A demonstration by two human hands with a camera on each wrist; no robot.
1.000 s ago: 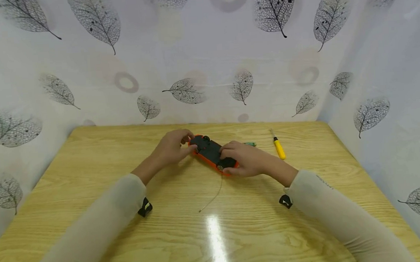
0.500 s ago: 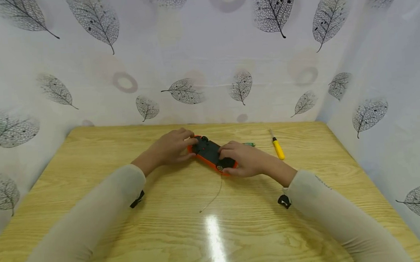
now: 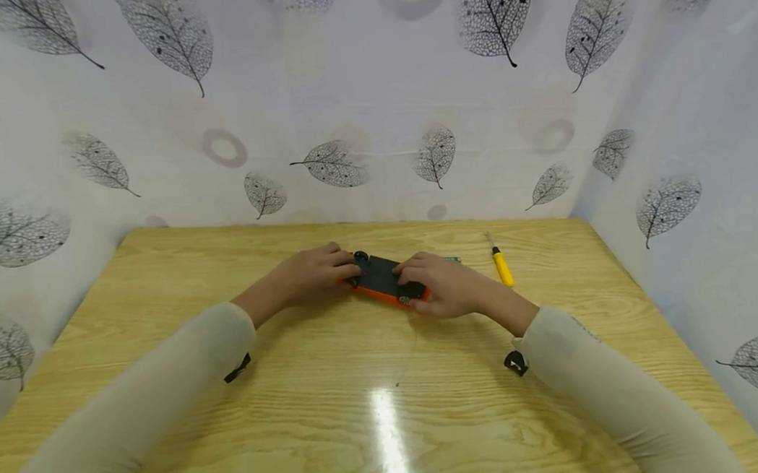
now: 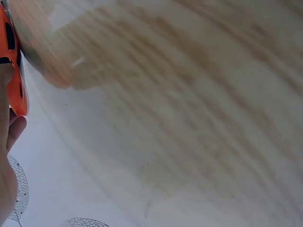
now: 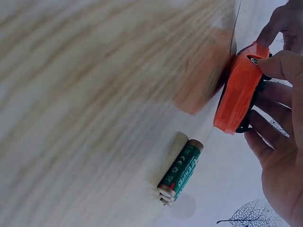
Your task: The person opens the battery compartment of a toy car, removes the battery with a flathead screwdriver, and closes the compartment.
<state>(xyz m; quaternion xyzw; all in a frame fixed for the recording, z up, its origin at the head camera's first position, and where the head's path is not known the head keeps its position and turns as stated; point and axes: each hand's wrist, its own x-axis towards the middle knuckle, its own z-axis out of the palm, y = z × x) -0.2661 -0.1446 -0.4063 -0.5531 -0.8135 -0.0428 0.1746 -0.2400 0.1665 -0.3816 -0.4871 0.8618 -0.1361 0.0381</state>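
Note:
An orange toy car [image 3: 379, 278] lies upside down near the middle of the table, its black underside and some wheels facing up. My left hand [image 3: 312, 275] holds its left end, thumb and fingers on either side. At the other end my right hand [image 3: 443, 284] grips the car, fingertips on the underside and thumb along the near side. In the right wrist view the orange toy car [image 5: 239, 90] shows its side, with thumb and fingers of the right hand [image 5: 284, 156] around it. The left wrist view catches only a slice of the car [image 4: 14, 71].
Green batteries [image 5: 182, 168] lie on the table just beyond the right hand, mostly hidden in the head view. Farther right rests a screwdriver [image 3: 502, 266] with a yellow handle. Leaf-patterned cloth [image 3: 371, 107] rises behind the wooden table [image 3: 299, 429] and along its sides.
The car's left end has swung toward me, and my left hand has shifted its hold there. A thin wire seen trailing from the car earlier is now barely visible. My right hand stays nearly still.

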